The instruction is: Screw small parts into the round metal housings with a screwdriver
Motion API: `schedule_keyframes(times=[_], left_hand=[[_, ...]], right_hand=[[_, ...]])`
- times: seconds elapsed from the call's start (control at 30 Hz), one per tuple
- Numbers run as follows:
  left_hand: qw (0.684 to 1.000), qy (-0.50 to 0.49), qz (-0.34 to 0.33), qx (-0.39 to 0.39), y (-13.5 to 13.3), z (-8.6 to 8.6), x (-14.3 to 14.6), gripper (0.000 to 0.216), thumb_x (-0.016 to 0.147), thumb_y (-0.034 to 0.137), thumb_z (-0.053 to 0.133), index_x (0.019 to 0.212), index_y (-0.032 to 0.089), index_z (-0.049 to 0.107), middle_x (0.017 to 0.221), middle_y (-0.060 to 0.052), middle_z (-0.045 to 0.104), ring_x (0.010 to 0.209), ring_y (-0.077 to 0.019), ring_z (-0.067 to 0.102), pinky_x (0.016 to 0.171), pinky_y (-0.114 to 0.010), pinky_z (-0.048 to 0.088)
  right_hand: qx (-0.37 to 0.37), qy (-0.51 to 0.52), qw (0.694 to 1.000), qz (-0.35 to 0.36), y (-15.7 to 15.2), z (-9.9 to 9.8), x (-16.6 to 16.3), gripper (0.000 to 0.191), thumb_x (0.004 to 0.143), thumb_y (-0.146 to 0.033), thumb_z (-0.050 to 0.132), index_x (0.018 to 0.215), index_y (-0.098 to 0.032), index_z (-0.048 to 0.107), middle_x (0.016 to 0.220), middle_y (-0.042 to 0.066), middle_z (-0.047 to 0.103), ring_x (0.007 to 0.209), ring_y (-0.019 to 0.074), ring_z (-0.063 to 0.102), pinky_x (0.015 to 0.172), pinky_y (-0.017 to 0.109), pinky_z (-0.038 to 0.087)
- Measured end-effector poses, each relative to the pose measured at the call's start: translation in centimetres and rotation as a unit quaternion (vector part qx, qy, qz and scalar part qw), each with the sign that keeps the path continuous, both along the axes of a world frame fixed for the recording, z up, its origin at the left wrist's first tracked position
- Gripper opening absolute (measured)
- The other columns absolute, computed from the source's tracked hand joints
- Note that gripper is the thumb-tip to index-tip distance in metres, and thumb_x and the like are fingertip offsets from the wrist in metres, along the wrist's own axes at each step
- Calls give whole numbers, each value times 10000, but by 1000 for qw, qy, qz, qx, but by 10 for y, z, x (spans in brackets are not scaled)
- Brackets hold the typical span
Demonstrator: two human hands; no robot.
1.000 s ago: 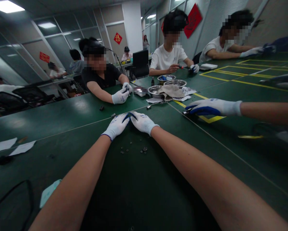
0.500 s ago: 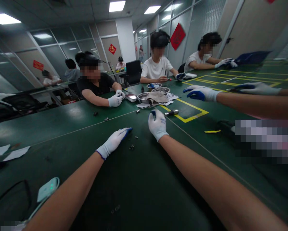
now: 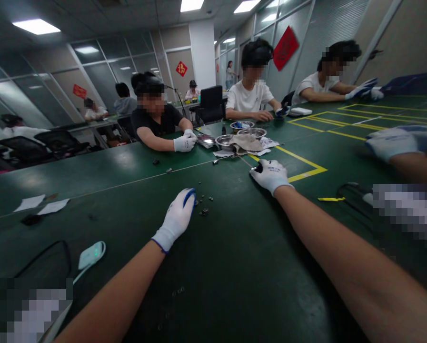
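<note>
My left hand (image 3: 176,214), in a white glove with blue palm coating, rests on the green table (image 3: 234,267) with its fingers extended and slightly bent. Beside its fingertips lie several small metal parts (image 3: 203,211), like nuts or rings. My right hand (image 3: 270,175), gloved alike, reaches farther forward and right. Its fingers are curled round a black-and-silver cylindrical tool (image 3: 258,167), mostly hidden by the glove.
Steel bowls (image 3: 225,142), a grey cloth (image 3: 248,143) and papers stand ahead. Co-workers sit across the table; another person's gloved hand (image 3: 395,143) is at right. Yellow tape (image 3: 306,174) marks the tabletop. A pale green device (image 3: 91,256) with a cable lies left.
My right hand has moved right and closed over the cylindrical tool that lay on the table. My left hand has turned, fingers more bent. The view has swung left.
</note>
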State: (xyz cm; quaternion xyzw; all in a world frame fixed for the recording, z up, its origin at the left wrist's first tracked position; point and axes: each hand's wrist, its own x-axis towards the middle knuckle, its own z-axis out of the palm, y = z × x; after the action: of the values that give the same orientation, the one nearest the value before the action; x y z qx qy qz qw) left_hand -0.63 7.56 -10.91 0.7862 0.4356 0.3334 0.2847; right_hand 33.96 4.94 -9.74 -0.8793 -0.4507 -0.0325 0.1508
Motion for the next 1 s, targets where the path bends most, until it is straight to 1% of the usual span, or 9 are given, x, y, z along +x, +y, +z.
schedule_keyframes(times=[0.1,0.2,0.33,0.4,0.53,0.7,0.77,0.87,1.0], left_hand=[[999,16,-37,-9,6,0,18,496,1003,492,505,1367,200,673,1487,-109,634,1430,-271,551,1274,-458,343],[997,-29,-72,-28,23,-1,27,518,1028,481,439,1386,175,658,1486,-113,636,1433,-254,548,1261,-447,364],[997,-68,-25,-4,58,-3,35,596,1074,429,235,1457,131,581,1571,-131,548,1495,-215,472,1268,-444,336],[1000,-17,-24,12,73,-2,45,557,1060,418,291,1423,144,613,1568,-130,552,1502,-226,464,1279,-455,309],[996,45,-72,-6,82,1,62,446,978,493,501,1180,193,762,1329,-122,737,1333,-302,636,1222,-477,397],[994,35,-82,-68,57,2,37,629,978,691,405,911,210,804,913,-99,817,1036,-323,762,1028,-453,568],[990,-11,-108,-95,45,3,22,697,969,741,374,973,195,807,986,-106,821,1077,-324,750,1037,-463,565],[972,-92,-169,-137,29,6,11,771,980,749,320,1187,158,770,1260,-145,765,1257,-323,679,1127,-496,506],[970,-166,-151,-87,9,12,9,683,987,619,414,1415,133,634,1508,-163,605,1419,-310,556,1205,-497,435]], right_hand=[[-3,1,1000,9,-5,4,-6,631,946,-560,547,1424,-149,580,1287,228,608,1202,382,609,1005,465,457],[18,14,1000,16,-10,6,-13,624,944,-560,551,1417,-154,587,1295,216,603,1187,375,625,1002,461,473],[59,31,997,49,-18,5,-33,611,944,-540,567,1426,-166,583,1336,210,586,1171,364,636,1003,455,485],[63,33,994,87,-22,5,-45,605,938,-537,585,1425,-177,589,1348,205,590,1182,372,631,1029,476,478],[74,36,984,157,-33,4,-69,604,926,-532,615,1422,-187,602,1388,201,582,1215,386,616,1064,506,468],[106,56,973,199,-47,0,-87,609,918,-551,619,1414,-197,604,1415,192,563,1233,382,605,1069,506,473],[116,66,967,218,-50,-1,-92,602,917,-552,620,1409,-206,603,1413,183,561,1238,379,601,1082,514,465],[139,83,958,238,-51,-3,-99,614,917,-549,615,1416,-192,590,1417,191,545,1260,385,586,1100,532,452],[201,120,936,264,-53,-7,-118,614,915,-544,609,1411,-184,573,1407,196,536,1285,379,567,1102,547,459]])
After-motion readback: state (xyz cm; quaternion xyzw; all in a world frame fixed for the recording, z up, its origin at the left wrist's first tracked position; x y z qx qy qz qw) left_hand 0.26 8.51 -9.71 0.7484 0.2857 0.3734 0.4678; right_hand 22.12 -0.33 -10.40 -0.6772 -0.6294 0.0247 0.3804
